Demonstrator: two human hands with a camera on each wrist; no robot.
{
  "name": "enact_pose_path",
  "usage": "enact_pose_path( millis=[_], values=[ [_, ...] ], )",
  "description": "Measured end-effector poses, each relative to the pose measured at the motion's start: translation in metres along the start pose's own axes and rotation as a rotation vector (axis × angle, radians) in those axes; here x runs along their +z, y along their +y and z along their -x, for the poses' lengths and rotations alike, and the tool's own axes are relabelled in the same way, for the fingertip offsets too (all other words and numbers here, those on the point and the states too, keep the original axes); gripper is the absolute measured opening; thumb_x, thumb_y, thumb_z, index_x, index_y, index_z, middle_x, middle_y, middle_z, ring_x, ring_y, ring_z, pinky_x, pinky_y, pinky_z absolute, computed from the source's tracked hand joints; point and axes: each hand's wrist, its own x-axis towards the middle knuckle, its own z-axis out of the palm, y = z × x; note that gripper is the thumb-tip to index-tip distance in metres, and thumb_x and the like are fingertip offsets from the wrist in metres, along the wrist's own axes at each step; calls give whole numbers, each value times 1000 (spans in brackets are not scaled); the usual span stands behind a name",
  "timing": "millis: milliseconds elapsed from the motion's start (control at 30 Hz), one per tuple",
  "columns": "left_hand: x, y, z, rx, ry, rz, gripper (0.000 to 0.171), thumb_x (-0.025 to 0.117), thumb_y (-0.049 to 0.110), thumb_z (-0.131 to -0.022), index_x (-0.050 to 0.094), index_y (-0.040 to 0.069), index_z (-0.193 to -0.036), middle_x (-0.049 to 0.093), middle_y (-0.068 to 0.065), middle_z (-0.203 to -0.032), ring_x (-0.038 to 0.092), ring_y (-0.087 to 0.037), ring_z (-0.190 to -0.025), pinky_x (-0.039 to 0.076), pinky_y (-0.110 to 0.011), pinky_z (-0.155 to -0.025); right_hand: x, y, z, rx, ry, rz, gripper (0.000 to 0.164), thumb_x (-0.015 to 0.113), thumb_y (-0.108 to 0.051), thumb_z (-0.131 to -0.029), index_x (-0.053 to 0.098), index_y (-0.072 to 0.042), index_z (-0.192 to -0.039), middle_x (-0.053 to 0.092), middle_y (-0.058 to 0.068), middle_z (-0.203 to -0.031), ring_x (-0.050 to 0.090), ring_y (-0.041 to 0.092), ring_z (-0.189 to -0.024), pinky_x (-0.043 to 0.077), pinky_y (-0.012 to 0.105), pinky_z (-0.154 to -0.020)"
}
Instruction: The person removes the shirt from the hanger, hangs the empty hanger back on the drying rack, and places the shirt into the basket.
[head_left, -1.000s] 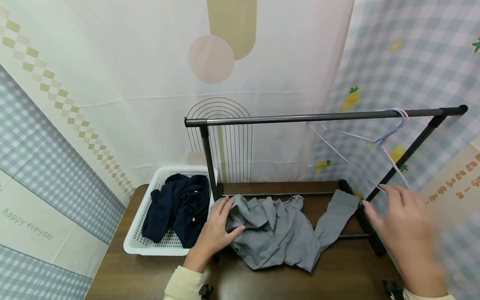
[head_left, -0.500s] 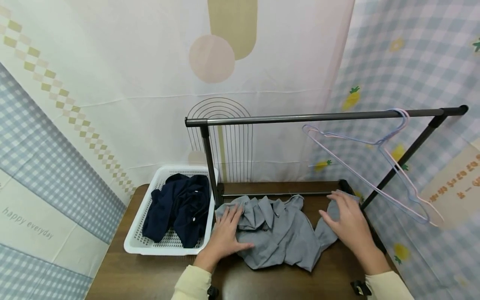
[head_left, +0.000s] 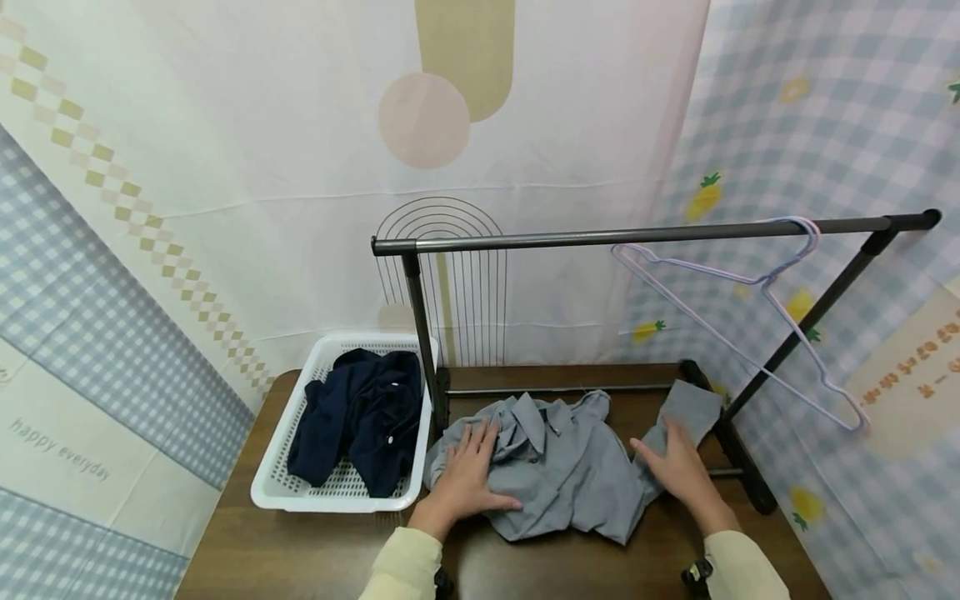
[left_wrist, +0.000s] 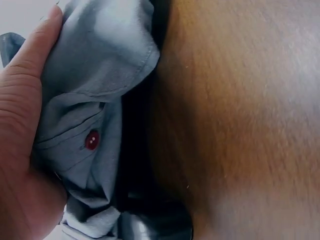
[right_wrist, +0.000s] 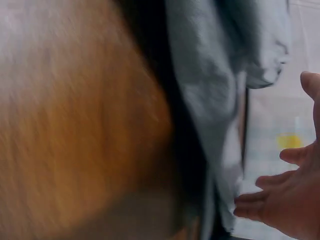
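Note:
A grey collared shirt lies crumpled on the brown table, one sleeve stretched out to the right. My left hand rests on the shirt's left part with its fingers spread; in the left wrist view, a dark red button shows on the cloth beside the thumb. Over the sleeve on the right is my right hand, fingers extended and thumb apart. The right wrist view has that hand at the edge, its fingertips near the grey cloth.
A white plastic basket with dark navy clothing stands left of the shirt. Behind and over the shirt rises a black clothes rack, its foot at the right. Thin pastel hangers hang from its bar.
My right hand has come from the hangers leftward and down to the grey sleeve. The hangers swung and now hang at a different angle. My left hand has slid slightly right on the shirt.

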Motion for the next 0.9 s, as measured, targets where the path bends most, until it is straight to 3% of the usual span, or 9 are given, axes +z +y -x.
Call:
enact_pose_path(
  millis=[100,200,367,467,567,633,767,900],
  values=[
    [5,0,-4,1,-22,7,131,78,79,-70,11,23,-168,12,-10,-174,10,-44,-159,23,-76,-116,10,4,-3,53,-76,-42,107,47,-67,-101,3,9,-162,8,41,-164,14,59,-150,24,71,-118],
    [10,0,-7,0,-35,17,128,76,79,-72,12,23,-168,13,-9,-174,11,-44,-159,23,-76,-117,18,3,-4,56,-89,-55,106,45,-70,-101,8,8,-162,13,39,-164,18,57,-150,26,70,-118],
    [16,-2,-9,-18,-27,14,123,78,75,-74,21,19,-167,22,-12,-172,17,-45,-157,24,-76,-116,25,-1,-9,20,-57,-152,97,49,-64,-102,14,5,-162,23,37,-163,34,55,-146,35,65,-116],
    [20,-4,-10,-26,-22,-6,119,79,74,-75,26,17,-165,28,-13,-170,20,-45,-156,26,-77,-114,26,0,-11,0,14,-186,80,50,-49,-107,23,6,-160,31,37,-159,45,54,-139,39,62,-114],
    [22,-3,-11,-22,-23,-16,116,78,73,-76,29,17,-165,31,-13,-168,22,-45,-156,26,-76,-114,25,6,-13,8,145,-135,64,53,-31,-107,34,6,-155,35,37,-155,42,56,-139,35,63,-116],
    [21,-3,-12,-19,-24,-13,114,78,73,-77,30,17,-164,32,-12,-168,23,-45,-156,26,-76,-114,22,11,-16,26,198,-67,61,57,-24,-104,37,6,-152,32,38,-155,34,61,-139,30,67,-114],
    [21,-1,-12,-29,-27,-35,113,78,73,-77,32,16,-164,34,-10,-167,24,-43,-156,26,-75,-115,18,17,-24,45,129,90,69,65,-27,-99,37,6,-151,22,42,-156,21,68,-138,24,77,-109],
    [23,-1,-13,-31,-25,-78,112,77,73,-77,35,15,-162,35,-9,-167,26,-42,-155,27,-74,-116,22,22,-29,10,75,206,63,71,-28,-96,50,6,-144,36,41,-150,34,67,-133,34,78,-103]
  ],
)
